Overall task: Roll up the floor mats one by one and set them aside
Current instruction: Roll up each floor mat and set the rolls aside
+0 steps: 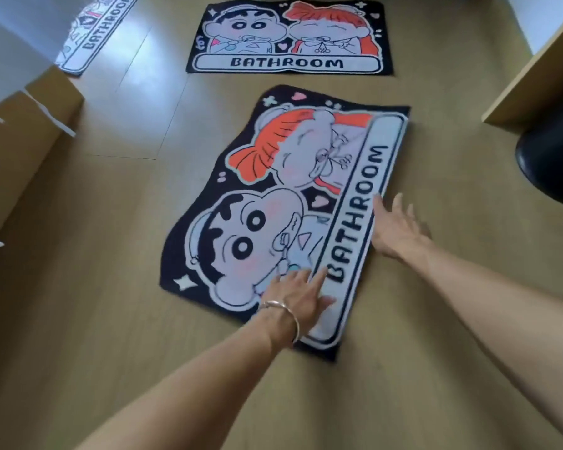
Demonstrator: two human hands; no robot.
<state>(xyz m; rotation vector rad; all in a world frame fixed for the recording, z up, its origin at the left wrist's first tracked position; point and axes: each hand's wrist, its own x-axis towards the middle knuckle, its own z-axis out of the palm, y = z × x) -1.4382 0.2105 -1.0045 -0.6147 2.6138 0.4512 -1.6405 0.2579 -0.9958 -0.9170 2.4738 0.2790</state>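
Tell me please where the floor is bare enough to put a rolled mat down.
Bare floor lies between the near mat and the cardboard boxes, and in front, nearest the camera. Crowded: the narrow strip before the far mat, and beside the black stool and desk.

Floor mats: three, namely near mat (273, 206), far mat (290, 37) and left mat (91, 30), the last partly out of view.
Hands: two, namely left hand (298, 297) and right hand (395, 228).
Bracelet (286, 315): one.
Black round seat (553, 160): one.
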